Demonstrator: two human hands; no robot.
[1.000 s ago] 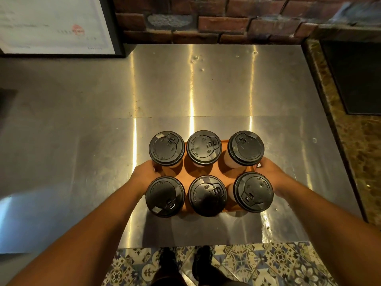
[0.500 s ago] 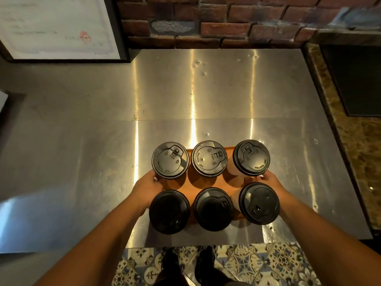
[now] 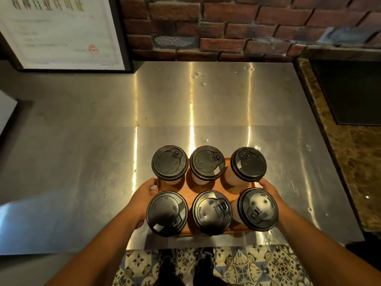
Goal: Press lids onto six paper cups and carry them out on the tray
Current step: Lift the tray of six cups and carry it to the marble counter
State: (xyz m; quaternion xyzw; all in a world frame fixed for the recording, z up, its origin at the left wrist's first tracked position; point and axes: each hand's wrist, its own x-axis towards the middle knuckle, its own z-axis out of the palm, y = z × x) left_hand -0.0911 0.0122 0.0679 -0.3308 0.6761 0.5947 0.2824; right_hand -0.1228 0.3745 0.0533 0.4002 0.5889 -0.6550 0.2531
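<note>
- left hand [image 3: 142,200] clasps left edge of orange tray [image 3: 214,185], thumb on top;
- right hand [image 3: 271,193] clasps right edge, fingers mostly hidden;
- six black-lidded paper cups [image 3: 207,163] stand on tray

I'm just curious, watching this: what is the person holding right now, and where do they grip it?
The orange tray bearing six lidded cups. The left hand grips its left edge and the right hand its right edge.
</note>
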